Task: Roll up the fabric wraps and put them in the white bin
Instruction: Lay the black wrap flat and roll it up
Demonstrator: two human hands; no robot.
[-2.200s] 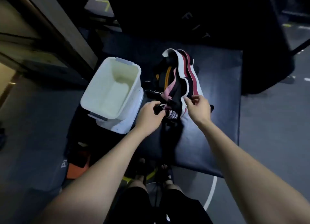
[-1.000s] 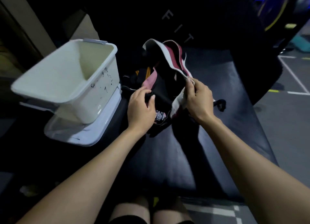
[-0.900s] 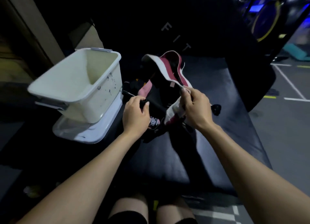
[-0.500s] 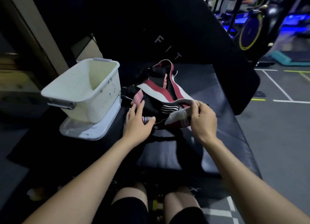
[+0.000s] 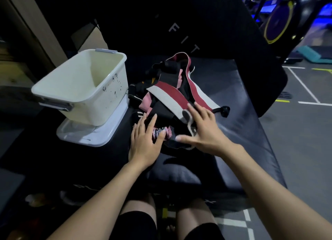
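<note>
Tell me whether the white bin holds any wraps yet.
Empty as far as shown: the white bin shows only bare inner walls; its very bottom is hidden. The fabric wraps lie heaped beside it.

Dim gym. Dark padded bench point(image 5: 242, 132), upright black pad point(image 5: 206, 24) behind with "FIT" lettering. Grey floor point(image 5: 301, 132), white and yellow lines. Blue-lit machine point(image 5: 280, 22) far right.

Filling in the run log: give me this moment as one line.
left hand: open, flat on wrap pile | right hand: open over red-white wrap | white bin: no wraps visible inside
</note>
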